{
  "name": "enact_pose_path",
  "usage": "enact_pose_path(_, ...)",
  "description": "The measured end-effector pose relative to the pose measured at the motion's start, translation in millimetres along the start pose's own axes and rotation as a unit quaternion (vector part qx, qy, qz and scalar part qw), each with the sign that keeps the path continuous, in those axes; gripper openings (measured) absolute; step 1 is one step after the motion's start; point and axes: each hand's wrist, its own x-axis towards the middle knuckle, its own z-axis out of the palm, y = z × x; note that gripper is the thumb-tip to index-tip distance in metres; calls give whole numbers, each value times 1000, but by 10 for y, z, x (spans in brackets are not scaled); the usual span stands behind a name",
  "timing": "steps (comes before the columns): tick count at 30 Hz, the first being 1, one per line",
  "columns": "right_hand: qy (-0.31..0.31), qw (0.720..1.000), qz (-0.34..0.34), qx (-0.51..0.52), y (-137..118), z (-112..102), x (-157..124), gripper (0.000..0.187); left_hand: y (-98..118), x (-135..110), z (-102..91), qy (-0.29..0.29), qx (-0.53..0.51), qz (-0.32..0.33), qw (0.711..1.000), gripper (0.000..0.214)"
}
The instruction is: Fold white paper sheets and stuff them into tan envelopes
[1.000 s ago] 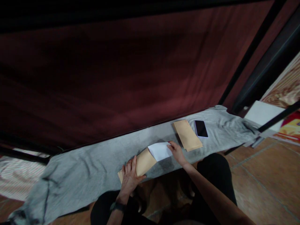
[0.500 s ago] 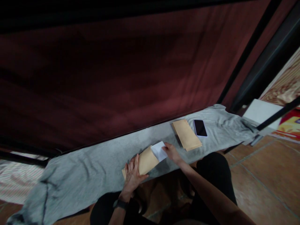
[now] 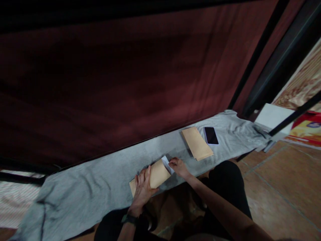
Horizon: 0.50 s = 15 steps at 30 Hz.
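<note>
A tan paper envelope (image 3: pixel 158 173) lies slanted on the grey cloth. My left hand (image 3: pixel 142 188) is laid across it, fingers reaching its far edge and thumb by the near edge, holding it down. A strip of white paper (image 3: pixel 166 163) sticks out of the envelope's right end. At that paper my right hand (image 3: pixel 178 166) pinches with bent fingers, close to the envelope's mouth. Most of the paper is hidden inside the envelope. To the right, a small stack of tan envelopes (image 3: pixel 197 144) lies apart from both hands.
A phone with a dark screen (image 3: pixel 211 135) lies right of the stack. The grey cloth (image 3: pixel 100 177) covers a long, narrow surface against a dark red panel (image 3: pixel 140 87). A white box (image 3: pixel 273 115) and a red-and-yellow package (image 3: pixel 306 130) stand at the far right.
The white paper has slid left into the envelope, so less of it shows. My right hand has moved left with it. My left hand stays on the envelope.
</note>
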Motion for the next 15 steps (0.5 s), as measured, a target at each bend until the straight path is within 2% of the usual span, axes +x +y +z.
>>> enact_pose_path(5, 5, 999, 42, 32, 53, 24, -1, 15, -13, -12, -24, -15, -17, 6, 1000, 116)
enact_pose_path(10, -1, 997, 45, 59, 62, 60, -32, 9, 23, -21, -24, -15, 5, 17, 1000, 112)
enact_pose_path(15, 29, 996, 47, 68, 118, -39, 51, 15, 7, -45, -33, -29, -17, -1, 999, 116)
